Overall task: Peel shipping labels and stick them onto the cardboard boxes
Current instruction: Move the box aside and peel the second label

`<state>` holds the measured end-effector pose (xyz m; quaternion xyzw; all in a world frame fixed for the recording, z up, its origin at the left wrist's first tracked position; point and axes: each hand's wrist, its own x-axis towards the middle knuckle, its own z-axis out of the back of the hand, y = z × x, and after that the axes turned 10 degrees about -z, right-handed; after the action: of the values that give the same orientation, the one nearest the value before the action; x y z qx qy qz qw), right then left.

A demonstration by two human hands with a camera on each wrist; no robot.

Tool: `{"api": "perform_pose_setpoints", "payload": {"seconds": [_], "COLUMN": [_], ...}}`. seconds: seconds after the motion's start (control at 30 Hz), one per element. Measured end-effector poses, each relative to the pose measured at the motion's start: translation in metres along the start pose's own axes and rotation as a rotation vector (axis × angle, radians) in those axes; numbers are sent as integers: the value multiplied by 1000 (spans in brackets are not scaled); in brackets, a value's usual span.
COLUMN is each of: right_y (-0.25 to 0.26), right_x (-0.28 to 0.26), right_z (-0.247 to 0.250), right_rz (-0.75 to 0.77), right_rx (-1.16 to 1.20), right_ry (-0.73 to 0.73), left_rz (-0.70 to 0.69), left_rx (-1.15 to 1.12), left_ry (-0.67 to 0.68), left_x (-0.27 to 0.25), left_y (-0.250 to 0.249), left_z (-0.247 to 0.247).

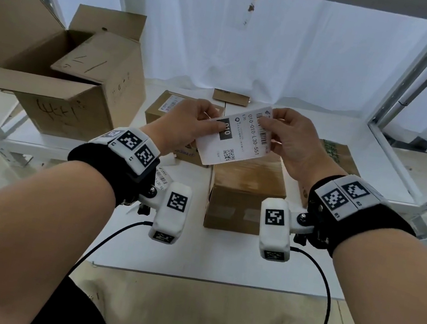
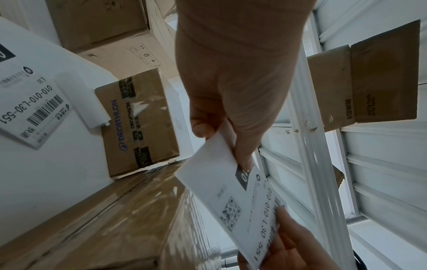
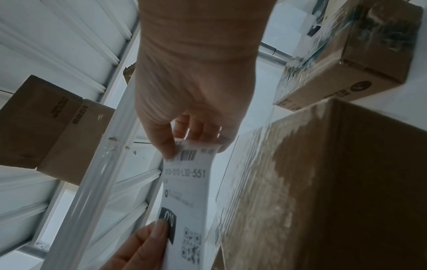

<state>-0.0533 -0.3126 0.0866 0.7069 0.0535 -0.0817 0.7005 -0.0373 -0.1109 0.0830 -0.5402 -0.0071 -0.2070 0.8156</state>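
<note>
Both hands hold one white shipping label [image 1: 239,138] [image 2: 233,193] [image 3: 184,191] in the air above a taped brown cardboard box [image 1: 244,193] [image 3: 323,182]. My left hand [image 1: 187,123] [image 2: 228,102] pinches the label's end by the black "010" block, thumb on the printed face. My right hand [image 1: 288,138] [image 3: 194,102] pinches the barcode end, where the edge curls between thumb and fingers. A smaller box [image 1: 170,111] behind carries a label. Another label sheet [image 2: 30,102] lies on the white table.
Large open cardboard boxes [image 1: 60,72] stand at the left on the white table [image 1: 304,252]. A taped Decathlon box [image 2: 136,120] lies near the sheet. Another box [image 1: 335,157] sits at the right. White metal shelf posts [image 1: 413,88] frame the table.
</note>
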Motion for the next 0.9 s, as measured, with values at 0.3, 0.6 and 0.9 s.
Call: {"api": "perform_pose_setpoints", "payload": {"seconds": [0.3, 0.6, 0.9], "right_y": [-3, 1, 4], "right_x": [0, -2, 1], "right_z": [-9, -20, -18], "right_rz": [78, 90, 203], "right_rx": [-58, -45, -188], "right_ry": [-93, -126, -186], "left_rz": [-4, 7, 71], "left_rx": [107, 50, -16], "left_ry": [-64, -100, 210], "left_x": [-1, -8, -8], "left_y": [1, -4, -13], "left_z": [2, 4, 1]}}
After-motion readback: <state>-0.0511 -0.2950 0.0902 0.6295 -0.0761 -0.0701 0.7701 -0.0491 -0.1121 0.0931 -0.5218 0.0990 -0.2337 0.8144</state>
